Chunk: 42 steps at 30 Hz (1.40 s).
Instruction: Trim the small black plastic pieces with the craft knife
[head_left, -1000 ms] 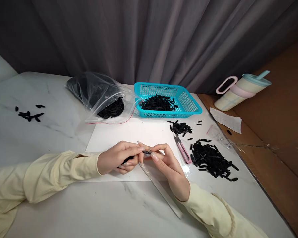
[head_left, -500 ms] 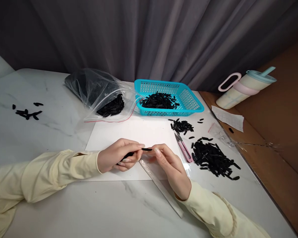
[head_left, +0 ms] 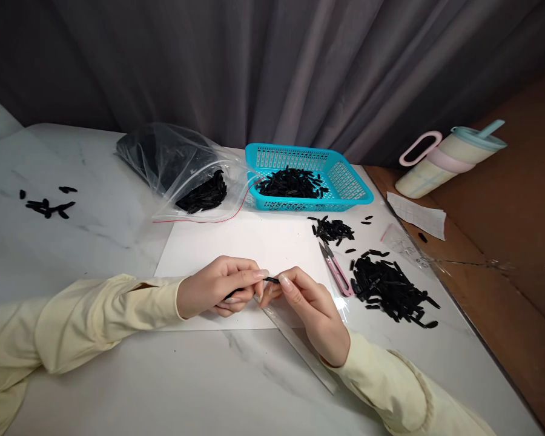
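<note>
Fingers of your left hand (head_left: 218,292) are curled around a thin black piece (head_left: 270,280), whose tip sticks out past your thumb and forefinger toward the right. Your right hand (head_left: 311,309) meets it there, thumb and forefinger pinched on that same tip, so both hands grip the one piece just above the white sheet (head_left: 245,245). Under your right hand a clear ruler (head_left: 302,351) lies slanted across the sheet's near edge and onto the marble table (head_left: 163,387). Just right of your hands sit the pink snips (head_left: 335,269), lying flat with blades pointing away from you. Beyond them a large pile of black pieces (head_left: 390,290) spreads on the table, and a smaller heap (head_left: 332,230) lies nearer the blue basket (head_left: 345,181), which holds more of the same. Left of the basket a clear zip bag (head_left: 181,169) lies open-mouthed toward you, with black pieces inside. A few stray pieces (head_left: 48,206) lie far off to your left. At the far right a lidded cup (head_left: 449,160) with a pink handle rests beside a slip of paper (head_left: 415,215).
</note>
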Each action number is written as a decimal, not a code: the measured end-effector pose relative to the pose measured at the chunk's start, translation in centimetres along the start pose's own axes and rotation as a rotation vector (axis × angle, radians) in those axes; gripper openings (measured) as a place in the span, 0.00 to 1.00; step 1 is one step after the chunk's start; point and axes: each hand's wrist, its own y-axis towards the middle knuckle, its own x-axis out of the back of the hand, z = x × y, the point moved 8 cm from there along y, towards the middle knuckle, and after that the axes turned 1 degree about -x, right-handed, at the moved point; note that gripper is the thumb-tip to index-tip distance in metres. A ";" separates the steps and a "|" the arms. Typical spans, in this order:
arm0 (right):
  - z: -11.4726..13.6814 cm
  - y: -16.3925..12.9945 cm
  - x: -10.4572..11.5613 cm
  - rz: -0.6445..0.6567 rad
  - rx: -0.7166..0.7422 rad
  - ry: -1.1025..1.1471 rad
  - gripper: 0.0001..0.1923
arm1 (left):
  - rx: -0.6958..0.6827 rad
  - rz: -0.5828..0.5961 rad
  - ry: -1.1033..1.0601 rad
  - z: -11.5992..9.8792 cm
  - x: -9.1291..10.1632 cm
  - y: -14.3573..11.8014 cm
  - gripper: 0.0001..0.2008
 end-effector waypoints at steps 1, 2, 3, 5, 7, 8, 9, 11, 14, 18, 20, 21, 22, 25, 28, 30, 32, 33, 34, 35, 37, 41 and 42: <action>0.0 0.0 0.0 0.001 -0.003 0.000 0.12 | -0.001 0.002 0.000 0.0 0.0 0.0 0.13; -0.1 0.0 0.0 0.001 -0.003 -0.001 0.12 | -0.001 0.004 0.002 0.0 0.0 0.1 0.13; -0.1 0.0 0.0 -0.002 -0.001 -0.003 0.12 | -0.004 0.007 0.005 0.0 0.0 0.1 0.13; -0.1 0.0 0.1 -0.008 0.005 -0.002 0.11 | -0.005 0.008 0.008 0.1 0.1 0.1 0.12; -0.2 0.0 0.2 -0.021 0.009 -0.005 0.10 | -0.007 -0.002 0.014 0.1 0.2 0.1 0.10; -0.2 -0.1 0.2 -0.029 0.012 -0.012 0.09 | -0.007 -0.011 0.018 0.1 0.2 0.0 0.09; -0.2 -0.1 0.3 -0.035 0.017 -0.022 0.09 | -0.006 -0.020 0.023 0.1 0.3 0.0 0.09; -0.1 -0.1 0.4 -0.038 0.038 -0.057 0.08 | -0.003 -0.034 0.037 0.1 0.3 0.0 0.08; 0.4 -0.1 0.5 -0.045 0.091 -0.144 0.06 | -0.001 -0.039 0.051 0.1 0.4 0.0 0.08; 1.2 -0.3 0.6 -0.087 0.185 -0.324 0.04 | -0.014 -0.033 0.073 0.0 0.3 0.0 0.07; 1.6 -0.6 0.6 -0.117 0.250 -0.450 0.04 | -0.009 -0.034 0.075 0.0 0.3 0.0 0.07; 1.9 -0.8 0.6 -0.136 0.293 -0.519 0.04 | 0.003 -0.041 0.065 0.0 0.4 0.1 0.07; 2.3 -0.9 0.7 -0.157 0.340 -0.592 0.05 | 0.017 -0.050 0.047 0.1 0.5 0.1 0.07; 4.7 0.0 1.8 -0.261 0.509 -0.857 0.06 | 0.068 -0.071 -0.048 0.2 0.9 0.4 0.09; 8.1 3.6 4.1 -0.388 0.629 -1.228 0.08 | 0.131 -0.038 -0.163 0.5 1.1 0.8 0.13; 10.0 7.2 6.5 -0.462 0.544 -1.421 0.09 | 0.155 -0.012 -0.223 0.6 1.3 1.1 0.15; 11.2 10.3 8.0 -0.442 0.423 -1.520 0.07 | 0.156 0.002 -0.258 0.7 1.5 1.3 0.17; 11.5 11.1 7.9 -0.383 0.405 -1.530 0.07 | 0.156 0.008 -0.269 0.7 1.5 1.3 0.17; 11.7 11.3 7.3 -0.324 0.416 -1.520 0.07 | 0.156 0.017 -0.276 0.8 1.6 1.4 0.18; 11.6 11.0 6.2 -0.250 0.446 -1.488 0.07 | 0.153 0.029 -0.280 0.8 1.6 1.5 0.19; 10.8 9.1 2.6 -0.035 0.541 -1.324 0.09 | 0.146 0.064 -0.285 0.8 1.4 1.6 0.20; 7.3 4.8 -4.1 0.327 0.540 -1.033 0.11 | 0.177 0.082 -0.306 1.3 1.3 1.7 0.26; 6.8 4.2 -4.8 0.334 0.545 -1.015 0.12 | 0.193 0.067 -0.318 1.4 1.4 1.8 0.27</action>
